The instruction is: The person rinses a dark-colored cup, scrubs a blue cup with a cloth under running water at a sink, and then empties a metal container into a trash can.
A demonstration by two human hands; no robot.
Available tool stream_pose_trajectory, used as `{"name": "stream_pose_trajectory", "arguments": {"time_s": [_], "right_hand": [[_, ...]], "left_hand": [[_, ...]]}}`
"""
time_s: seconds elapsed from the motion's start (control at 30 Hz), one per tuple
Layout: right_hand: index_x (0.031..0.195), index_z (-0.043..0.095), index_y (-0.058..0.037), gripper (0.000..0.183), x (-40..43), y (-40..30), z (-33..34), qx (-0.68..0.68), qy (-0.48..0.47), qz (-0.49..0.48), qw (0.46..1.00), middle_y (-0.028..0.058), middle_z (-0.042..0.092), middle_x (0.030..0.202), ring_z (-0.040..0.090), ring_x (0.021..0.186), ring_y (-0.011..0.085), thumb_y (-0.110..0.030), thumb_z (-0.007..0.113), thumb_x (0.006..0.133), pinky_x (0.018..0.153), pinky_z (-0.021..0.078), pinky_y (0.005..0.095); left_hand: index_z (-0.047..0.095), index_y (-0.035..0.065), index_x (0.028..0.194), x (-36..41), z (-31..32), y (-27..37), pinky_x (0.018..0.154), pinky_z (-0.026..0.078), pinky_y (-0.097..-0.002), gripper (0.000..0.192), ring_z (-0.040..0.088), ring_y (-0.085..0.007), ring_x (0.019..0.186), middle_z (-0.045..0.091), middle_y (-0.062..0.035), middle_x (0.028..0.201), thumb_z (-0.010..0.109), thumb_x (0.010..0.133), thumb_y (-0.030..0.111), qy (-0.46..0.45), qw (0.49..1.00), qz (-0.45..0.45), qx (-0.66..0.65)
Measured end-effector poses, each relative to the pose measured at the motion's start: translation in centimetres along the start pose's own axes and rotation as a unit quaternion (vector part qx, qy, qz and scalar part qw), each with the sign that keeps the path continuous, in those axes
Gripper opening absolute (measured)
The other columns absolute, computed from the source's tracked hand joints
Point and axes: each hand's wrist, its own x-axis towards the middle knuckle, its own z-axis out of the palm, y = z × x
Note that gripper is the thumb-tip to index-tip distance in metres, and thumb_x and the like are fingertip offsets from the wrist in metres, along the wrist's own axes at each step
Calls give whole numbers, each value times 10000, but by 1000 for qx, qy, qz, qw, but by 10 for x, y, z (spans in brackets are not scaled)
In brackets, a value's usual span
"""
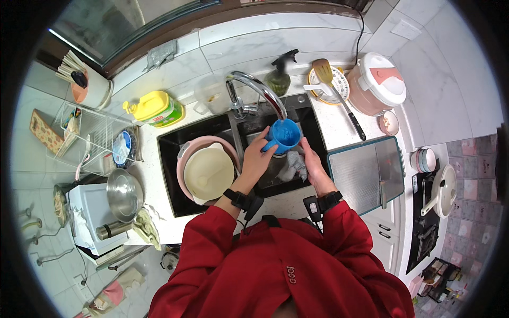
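My left hand (255,157) grips a blue mug (284,137) around its handle side. The mug is tilted so its mouth faces up towards me, and it sits right below the spout of a chrome gooseneck faucet (262,84), over the right basin of a black double sink (314,131). Water appears to be inside the mug. In my right hand (316,169) is a wet, crumpled grey cloth (297,163), which hangs below the mug; the fingertips are close to the mug's right side. My right fingers partly hide behind the cloth.
A pink basin (184,159) with a cream-coloured bowl (210,173) occupies the left sink. Behind stand a yellow detergent jug (157,108) and a spray bottle (279,77). To the right are a spatula (342,99) across plates, a pink-and-white rice cooker (370,87) and a drain tray (358,171).
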Motion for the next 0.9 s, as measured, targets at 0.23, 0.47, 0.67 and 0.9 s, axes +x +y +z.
{"name": "stream_pose_trajectory", "arguments": {"time_s": [0.23, 0.47, 0.67, 0.9], "right_hand": [[1252, 532, 10, 658, 11, 12, 20, -122, -61, -13, 991, 125, 674, 1012, 646, 865, 176, -566, 459, 942, 808, 490, 273], [1309, 497, 28, 756, -9, -8, 26, -14, -62, 66, 996, 138, 595, 1184, 535, 1095, 200, -605, 513, 896, 948, 401, 312], [1265, 496, 69, 683, 1, 12, 22, -111, -34, -35, 993, 159, 619, 1096, 579, 1010, 189, -469, 628, 865, 885, 437, 289], [1156, 499, 85, 621, -6, -2, 32, -177, 94, -137, 970, 165, 643, 941, 625, 868, 206, -337, 743, 771, 758, 489, 313]], "left_hand": [[589, -57, 806, -15, -31, -15, 911, 441, -307, 165, 532, -219, 1200, 438, -151, 1445, 679, 845, 76, -34, 994, -3, -101], [634, -57, 888, -10, -29, -9, 999, 393, -306, 126, 458, -216, 1288, 423, -161, 1449, 671, 857, 59, -58, 972, -111, -201], [648, -56, 864, -16, -32, -25, 1024, 377, -330, 124, 473, -232, 1261, 445, -184, 1415, 650, 874, 68, -93, 962, -120, -225], [555, 5, 1176, -8, -14, -22, 877, 509, -290, 296, 580, -170, 1050, 559, -95, 1192, 602, 914, 135, -71, 887, -286, -356]]}}
